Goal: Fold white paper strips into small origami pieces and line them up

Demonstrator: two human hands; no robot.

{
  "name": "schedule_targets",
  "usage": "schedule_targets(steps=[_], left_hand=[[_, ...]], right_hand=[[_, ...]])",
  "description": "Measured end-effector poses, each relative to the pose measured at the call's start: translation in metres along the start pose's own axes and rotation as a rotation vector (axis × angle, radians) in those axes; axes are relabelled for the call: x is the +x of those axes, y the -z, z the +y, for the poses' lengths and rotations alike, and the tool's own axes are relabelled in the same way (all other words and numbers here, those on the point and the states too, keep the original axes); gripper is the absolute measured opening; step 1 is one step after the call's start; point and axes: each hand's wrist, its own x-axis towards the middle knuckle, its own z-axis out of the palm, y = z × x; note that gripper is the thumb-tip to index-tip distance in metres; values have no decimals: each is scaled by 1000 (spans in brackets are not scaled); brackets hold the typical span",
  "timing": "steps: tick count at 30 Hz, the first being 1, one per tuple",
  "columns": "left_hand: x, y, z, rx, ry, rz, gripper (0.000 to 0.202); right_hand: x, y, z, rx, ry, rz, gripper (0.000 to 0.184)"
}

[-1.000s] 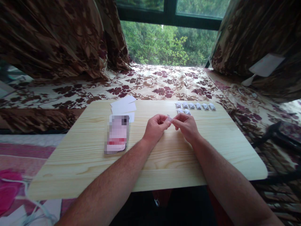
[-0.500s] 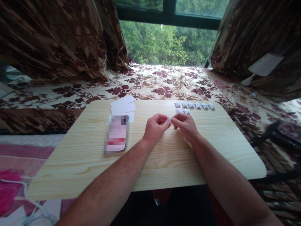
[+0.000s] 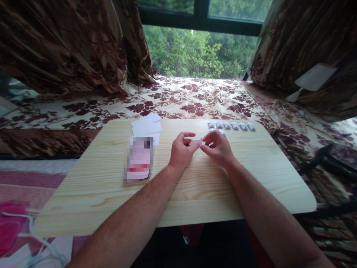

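A small folded white paper piece (image 3: 197, 141) sits between my two hands above the middle of the light wooden table (image 3: 178, 193). My left hand (image 3: 180, 151) pinches its left end with thumb and fingers. My right hand (image 3: 216, 147) pinches its right end, fingers curled. Just beyond my right hand a row of several small folded paper pieces (image 3: 231, 125) lies along the table's far edge, with another one (image 3: 222, 132) partly hidden behind my fingers.
A phone (image 3: 138, 158) lies face up on the table left of my hands. Behind it rests a small stack of white paper slips (image 3: 145, 127). Floral cloth (image 3: 184, 98) and curtains surround the table below a window. A pink object (image 3: 9, 223) lies at lower left.
Both hands have moved slightly away from me and opened a little around the paper piece. More of the piece now shows between the fingertips.
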Motion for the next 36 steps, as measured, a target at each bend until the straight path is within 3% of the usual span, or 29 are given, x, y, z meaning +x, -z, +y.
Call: schedule_targets(steps=[4, 8, 15, 36], left_hand=[[0, 0, 1, 7, 21, -1, 34], [1, -1, 0, -5, 22, -7, 35], [1, -1, 1, -16, 37, 2, 38], [2, -1, 0, 53, 15, 11, 36]], right_hand=[[-2, 4, -5, -177, 221, -83, 16], [-2, 6, -5, -255, 315, -114, 11], [-2, 6, 2, -415, 312, -97, 31], [-3, 5, 5, -541, 324, -38, 20]])
